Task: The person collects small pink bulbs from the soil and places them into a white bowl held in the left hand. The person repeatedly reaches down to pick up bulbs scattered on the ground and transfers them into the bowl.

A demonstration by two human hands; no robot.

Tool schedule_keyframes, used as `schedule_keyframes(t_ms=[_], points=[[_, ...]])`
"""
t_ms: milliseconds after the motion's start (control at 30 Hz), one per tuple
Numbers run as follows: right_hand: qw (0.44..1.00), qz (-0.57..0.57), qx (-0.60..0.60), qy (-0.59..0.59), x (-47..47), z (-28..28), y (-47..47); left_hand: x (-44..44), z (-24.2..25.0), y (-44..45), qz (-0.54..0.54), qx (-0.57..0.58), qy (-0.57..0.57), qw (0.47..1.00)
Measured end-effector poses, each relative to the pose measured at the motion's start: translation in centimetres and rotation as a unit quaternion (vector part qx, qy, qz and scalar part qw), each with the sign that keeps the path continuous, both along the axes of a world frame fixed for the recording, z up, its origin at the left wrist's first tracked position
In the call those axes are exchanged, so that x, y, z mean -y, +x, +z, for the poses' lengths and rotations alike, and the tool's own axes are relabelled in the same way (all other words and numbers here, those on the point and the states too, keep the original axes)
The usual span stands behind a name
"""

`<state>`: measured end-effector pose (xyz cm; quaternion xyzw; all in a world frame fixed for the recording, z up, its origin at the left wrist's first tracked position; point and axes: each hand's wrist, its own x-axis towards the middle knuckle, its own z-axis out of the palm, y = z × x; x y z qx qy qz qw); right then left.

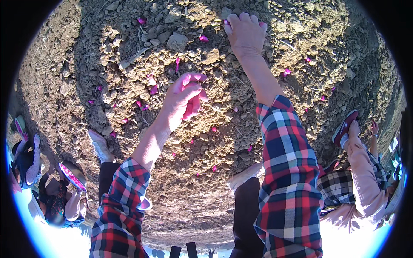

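Note:
Cloddy brown soil (209,145) lies before me, scattered with bright pink petals. My left hand (187,96) hangs over it, palm side partly showing, fingers loosely curled; pink shows among the fingers, and I cannot tell whether this is petals or tinted skin. A pink petal (154,89) lies just left of it. Farther out, my right hand (246,34) reaches down to the ground, back upward, fingers bent. Pink shows at both its edges, but its fingertips and what they grip are hidden. Another pink petal (203,38) lies left of this hand, near a grey clod (177,42).
My shoes (101,146) stand on either side below my hands. At lower left, people crouch with round containers of pink petals (72,177). On the right, a person (358,161) in light trousers and a dark red shoe (344,127) is close by. Dry stalks (138,54) lie among clods.

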<state>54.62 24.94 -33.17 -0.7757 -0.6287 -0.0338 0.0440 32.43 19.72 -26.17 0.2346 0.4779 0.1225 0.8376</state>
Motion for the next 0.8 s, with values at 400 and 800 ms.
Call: schedule_keyframes(t_ms=[400,800], points=[[0.999,-0.038,-0.017,-0.029,0.4,1.3,-0.8,-3.1,-1.3,-2.4,0.137,0.101,-0.107,0.98],[0.912,0.031,-0.406,-0.038,12.0,8.1,-10.9,-2.6,-3.1,0.1,0.301,0.121,-0.163,0.932]])
